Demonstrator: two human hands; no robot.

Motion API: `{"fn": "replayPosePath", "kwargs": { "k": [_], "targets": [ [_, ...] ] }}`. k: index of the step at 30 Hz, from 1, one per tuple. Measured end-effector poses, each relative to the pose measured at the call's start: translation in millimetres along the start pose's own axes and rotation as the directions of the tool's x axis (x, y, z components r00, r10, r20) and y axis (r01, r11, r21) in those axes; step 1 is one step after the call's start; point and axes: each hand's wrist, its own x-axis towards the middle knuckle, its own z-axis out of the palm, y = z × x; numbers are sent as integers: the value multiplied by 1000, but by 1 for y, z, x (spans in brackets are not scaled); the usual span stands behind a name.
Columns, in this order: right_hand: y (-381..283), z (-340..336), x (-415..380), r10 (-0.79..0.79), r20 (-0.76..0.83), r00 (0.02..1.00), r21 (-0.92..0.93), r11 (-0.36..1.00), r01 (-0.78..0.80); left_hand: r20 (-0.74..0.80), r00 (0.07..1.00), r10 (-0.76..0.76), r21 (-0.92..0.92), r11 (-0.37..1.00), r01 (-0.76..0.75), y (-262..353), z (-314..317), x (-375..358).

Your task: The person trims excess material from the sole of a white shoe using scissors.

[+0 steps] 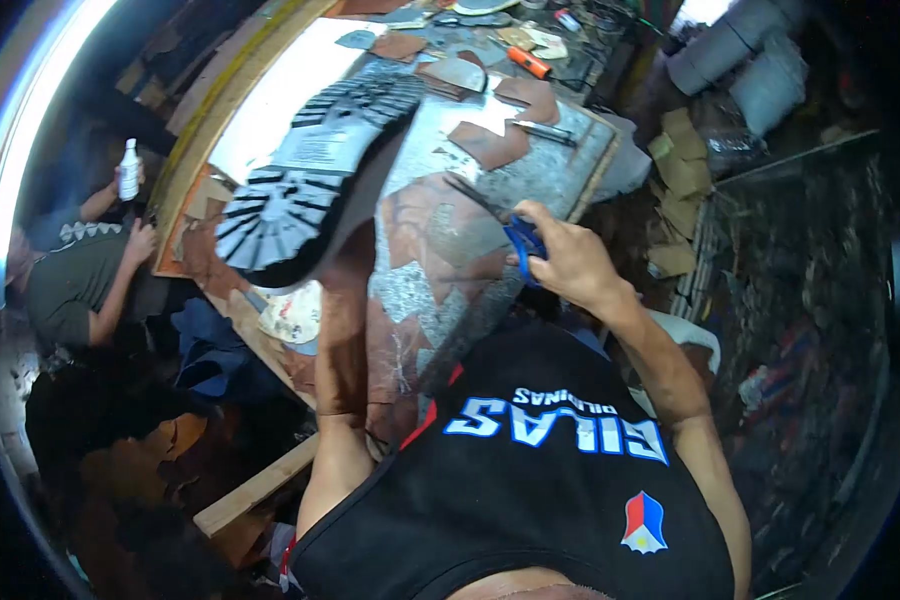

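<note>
A boot [320, 160] is raised over the workbench, its black lugged sole with a grey-white middle turned towards me. My left forearm [342, 345] reaches up behind it and supports it; the boot hides the left hand and its fingers. My right hand [570, 255] is closed around the blue handles of a pair of scissors [522, 248]. Their dark blades point up and left, over brown leather pieces on the bench, apart from the boot. A grey-green patch [460, 235] lies just below the blades.
Leather scraps [490, 143], a marker [545, 131] and an orange cutter-like tool [528, 62] lie on the workbench [595, 165]. At left a person [80, 270] holds a white bottle [128, 170]. Cardboard pieces [680, 170] and plastic bags [770, 85] are at right.
</note>
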Motion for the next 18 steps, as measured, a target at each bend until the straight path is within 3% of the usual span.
{"fn": "replayPosePath", "kwargs": {
  "k": [1,2,3,4,6,8,9,10,11,12,15,16,18],
  "targets": [
    [18,16,-1,14,25,1000,-28,1000,-13,-265,951,161,499,867,-7,-5,5,0],
    [34,30,-2,24,53,998,-52,998,-21,-294,949,111,214,976,-48,-4,42,17],
    [41,39,-1,26,69,997,-74,997,-21,-211,944,253,715,699,-28,-6,35,15],
    [47,44,2,19,85,996,-75,997,-12,-68,942,328,983,183,7,-7,23,12],
    [54,57,21,89,205,975,-171,984,-54,-235,923,304,799,601,6,-7,-14,3],
    [68,72,43,21,205,978,-267,963,36,-439,816,377,521,846,-111,-22,5,23],
    [70,74,54,15,222,975,-283,958,50,-570,786,238,328,943,-48,-21,28,33],
    [72,75,62,15,236,972,-302,951,59,-662,746,74,107,994,-4,-17,44,40],
    [79,78,70,-19,245,969,-302,949,95,-570,822,-2,-15,1000,-7,-16,32,34],
    [82,77,76,-50,267,962,-294,947,131,-654,755,48,-21,996,-81,-21,34,41],
    [93,76,86,-103,385,917,-314,920,235,-663,744,84,-40,988,-147,-29,34,46],
    [92,73,90,-132,405,905,-301,915,269,-733,674,88,-84,972,-218,-30,28,45],
    [88,60,96,-167,525,834,-323,868,377,-720,679,142,-12,976,-217,-38,29,49]
  ]
}}
